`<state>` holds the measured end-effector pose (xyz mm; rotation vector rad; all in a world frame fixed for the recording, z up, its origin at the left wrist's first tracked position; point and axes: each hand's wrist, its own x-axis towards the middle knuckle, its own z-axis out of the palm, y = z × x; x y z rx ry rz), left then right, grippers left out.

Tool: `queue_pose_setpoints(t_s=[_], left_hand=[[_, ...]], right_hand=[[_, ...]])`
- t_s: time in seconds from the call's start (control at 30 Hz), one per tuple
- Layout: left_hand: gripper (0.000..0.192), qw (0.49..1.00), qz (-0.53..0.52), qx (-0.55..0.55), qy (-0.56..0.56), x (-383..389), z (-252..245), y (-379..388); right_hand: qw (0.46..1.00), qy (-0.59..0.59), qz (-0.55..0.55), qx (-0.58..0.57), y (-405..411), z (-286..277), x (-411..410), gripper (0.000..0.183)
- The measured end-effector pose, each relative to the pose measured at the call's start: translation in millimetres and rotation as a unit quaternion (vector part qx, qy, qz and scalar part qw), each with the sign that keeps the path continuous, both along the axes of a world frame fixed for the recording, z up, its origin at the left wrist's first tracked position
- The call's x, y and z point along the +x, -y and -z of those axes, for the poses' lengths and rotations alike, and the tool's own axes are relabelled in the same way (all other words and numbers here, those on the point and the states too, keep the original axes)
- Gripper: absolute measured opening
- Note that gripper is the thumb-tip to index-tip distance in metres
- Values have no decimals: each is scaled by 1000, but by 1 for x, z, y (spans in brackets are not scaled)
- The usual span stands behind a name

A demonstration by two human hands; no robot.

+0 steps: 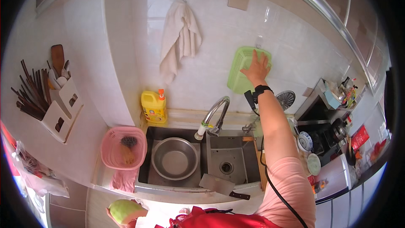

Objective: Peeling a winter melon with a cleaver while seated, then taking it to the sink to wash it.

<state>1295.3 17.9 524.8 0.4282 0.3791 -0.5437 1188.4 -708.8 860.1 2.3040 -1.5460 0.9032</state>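
My right hand [258, 71] reaches up to a light green plastic basket [235, 72] hung against the tiled wall. Its fingers are spread over the basket's face; whether they touch it I cannot tell. A black strap with a cable circles that wrist. Low at the left, my left hand [111, 218] holds a cut piece of pale green melon [125, 210], which covers most of the palm. A cleaver [218, 184] lies across the front rim of the sink [202, 191], dark handle to the right. In the left basin sits a round steel bowl [175, 158].
A chrome faucet [221, 110] arches over the sink. Left of it stand a yellow detergent jug [154, 107] and a pink basket [109, 152] with a dark scrubber. Bowls [304, 141] and a kettle [339, 129] are at the right. A towel [180, 34] hangs on the wall.
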Motion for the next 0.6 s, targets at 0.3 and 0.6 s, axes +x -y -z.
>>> queue_pose_setpoints(t_s=[0.3,0.6], left_hand=[[103,1000,1,24,-1,-10,-21,20],[103,1000,0,14,-5,-30,-24,19]], right_hand=[[962,-237,-104,-91,78,-20,-6,90],[958,-259,-111,-56,73,-50,-3,111]])
